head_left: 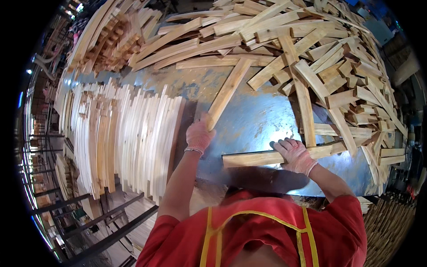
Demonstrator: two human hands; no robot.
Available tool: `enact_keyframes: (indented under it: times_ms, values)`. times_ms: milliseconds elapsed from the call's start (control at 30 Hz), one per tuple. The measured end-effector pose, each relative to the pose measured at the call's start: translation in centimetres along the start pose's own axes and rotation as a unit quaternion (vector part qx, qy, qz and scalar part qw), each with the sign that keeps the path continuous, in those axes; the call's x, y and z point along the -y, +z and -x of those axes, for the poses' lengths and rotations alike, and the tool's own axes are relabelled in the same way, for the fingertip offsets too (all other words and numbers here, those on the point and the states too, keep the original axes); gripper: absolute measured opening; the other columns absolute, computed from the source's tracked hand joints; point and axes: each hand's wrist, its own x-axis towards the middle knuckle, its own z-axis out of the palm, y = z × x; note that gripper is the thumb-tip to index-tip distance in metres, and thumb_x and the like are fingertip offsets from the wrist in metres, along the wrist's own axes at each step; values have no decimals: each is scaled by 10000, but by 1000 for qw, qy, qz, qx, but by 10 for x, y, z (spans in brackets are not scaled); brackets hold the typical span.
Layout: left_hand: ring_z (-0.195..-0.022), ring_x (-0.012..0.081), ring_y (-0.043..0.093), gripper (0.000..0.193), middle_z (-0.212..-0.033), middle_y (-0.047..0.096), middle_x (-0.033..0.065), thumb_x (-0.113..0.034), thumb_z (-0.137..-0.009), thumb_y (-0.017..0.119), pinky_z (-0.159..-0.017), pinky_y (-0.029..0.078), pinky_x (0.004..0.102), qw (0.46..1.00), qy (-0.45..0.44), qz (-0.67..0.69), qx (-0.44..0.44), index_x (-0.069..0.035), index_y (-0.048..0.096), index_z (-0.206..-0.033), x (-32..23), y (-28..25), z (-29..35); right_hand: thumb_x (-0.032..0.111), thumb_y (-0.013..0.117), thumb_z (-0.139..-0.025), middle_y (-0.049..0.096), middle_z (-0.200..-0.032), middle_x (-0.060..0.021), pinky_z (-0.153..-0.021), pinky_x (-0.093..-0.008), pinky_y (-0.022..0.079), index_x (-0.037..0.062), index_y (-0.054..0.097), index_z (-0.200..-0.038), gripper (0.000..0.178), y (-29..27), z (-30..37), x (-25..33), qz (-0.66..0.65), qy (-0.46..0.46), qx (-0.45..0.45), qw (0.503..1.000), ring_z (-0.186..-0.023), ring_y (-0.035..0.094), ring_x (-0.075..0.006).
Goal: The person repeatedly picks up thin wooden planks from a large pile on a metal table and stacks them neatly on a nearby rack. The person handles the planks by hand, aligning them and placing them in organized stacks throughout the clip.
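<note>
In a pale pink work glove, my left hand [199, 135] is closed round the near end of a wooden board [229, 93]. That board slants away to the right, its far end by the pile. My right hand [294, 155], gloved too with darkened fingertips, lies across a second wooden board [254, 159], its fingers bent over the top; the thumb is hard to make out. This board runs left to right near the table's front edge, and its right end reaches under other pieces. Both boards are over the worn metal tabletop [262, 111].
A large jumbled pile of boards [329, 66] covers the back and right of the table. To my left stands a tight row of pale strips [142, 138], with a stack of boards [111, 40] behind it. Dark metal bars [111, 231] are at lower left.
</note>
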Motion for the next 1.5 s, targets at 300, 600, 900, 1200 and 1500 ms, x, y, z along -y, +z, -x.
enact_keyframes:
  times_ms: [300,600,900,1200,1500]
  values:
    - [-879,290,768,677,-1060,778,168,-360,-897,686,-829,581,410,904,-114,407,66,-100,563,-1510,110,34,155,471,581,-946,737,-1157,-306,-1001,-486,530,64,437,-1586,773,-31,-86,98,-344,213,-27,914,-1095,714,-458]
    - [-1456,346,464,756,-1553,531,162,-339,-872,738,-1201,358,552,987,-25,-79,-138,-90,495,-1543,146,32,171,511,581,-972,658,-1353,-337,-1104,-472,488,-76,591,-1383,716,-19,-250,285,-392,60,55,916,-1291,637,-442]
    - [-1519,422,378,942,-1602,459,198,-448,-865,768,-1251,304,552,991,24,-49,-118,-59,386,-1633,104,15,162,341,726,-857,696,-1062,-253,-902,-541,541,26,575,-1298,562,-34,-73,-18,-33,441,-387,809,-1036,680,-428]
    - [-1265,414,609,1082,-1407,599,223,-547,-844,786,-1056,516,515,987,147,58,23,0,303,-1642,-68,31,101,541,745,-842,704,-1269,-249,-1113,-510,471,95,553,-1465,790,-97,-42,34,-182,176,-190,948,-1238,646,-443]
    - [-1207,399,658,826,-1370,638,196,-325,-885,746,-988,564,471,985,33,97,136,-103,400,-1601,-51,23,89,309,734,-932,714,-1251,-189,-1071,-473,519,293,436,-1612,743,-193,-81,-70,164,94,82,979,-1206,689,-351]
